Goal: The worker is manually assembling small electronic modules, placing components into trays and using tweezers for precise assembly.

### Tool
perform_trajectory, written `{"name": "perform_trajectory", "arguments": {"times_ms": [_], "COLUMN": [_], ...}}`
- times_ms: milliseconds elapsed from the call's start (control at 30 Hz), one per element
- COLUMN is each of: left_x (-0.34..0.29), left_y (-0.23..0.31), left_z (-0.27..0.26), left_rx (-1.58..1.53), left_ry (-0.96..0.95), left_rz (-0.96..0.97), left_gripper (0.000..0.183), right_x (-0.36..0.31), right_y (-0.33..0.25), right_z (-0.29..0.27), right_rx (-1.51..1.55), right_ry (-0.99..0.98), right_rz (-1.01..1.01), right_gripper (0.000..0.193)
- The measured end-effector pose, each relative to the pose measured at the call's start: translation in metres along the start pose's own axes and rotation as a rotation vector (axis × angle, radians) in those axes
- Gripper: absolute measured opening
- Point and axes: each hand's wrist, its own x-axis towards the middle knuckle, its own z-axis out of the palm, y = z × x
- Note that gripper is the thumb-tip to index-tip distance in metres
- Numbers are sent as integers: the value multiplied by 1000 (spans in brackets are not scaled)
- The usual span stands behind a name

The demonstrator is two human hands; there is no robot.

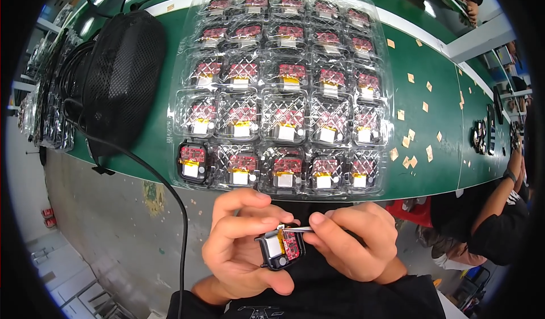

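The left fingers are gripping an open black watch case; the right fingers are pinching metal tweezers at its upper edge.

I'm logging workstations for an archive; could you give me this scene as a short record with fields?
Left hand: the left hand holds an open black casing with a red circuit board and white block
Right hand: the right hand grips a thin metal tool, tip at the casing's upper part
Ahead: clear plastic tray with rows of similar casings
Surface: green table
Left side: black mesh bag
Right side: scattered tan pieces; another person beyond
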Motion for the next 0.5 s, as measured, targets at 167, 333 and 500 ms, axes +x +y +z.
{"name": "perform_trajectory", "arguments": {"times_ms": [167, 333, 500], "left_x": [-1, -2, -4], "left_y": [-1, 1, 0], "left_z": [-3, -1, 0], "left_rx": [-2, -46, -78], "left_ry": [-67, -51, -9], "left_rz": [-21, -59, -102], "left_gripper": [76, 76, 76], "right_x": [-3, -6, -5], "right_y": [0, -2, -3], "right_z": [0, 1, -3], "right_rx": [-7, 0, 30], "right_ry": [-7, 0, -85], "right_rz": [-43, -30, 29], "right_gripper": [25, 25, 24]}}
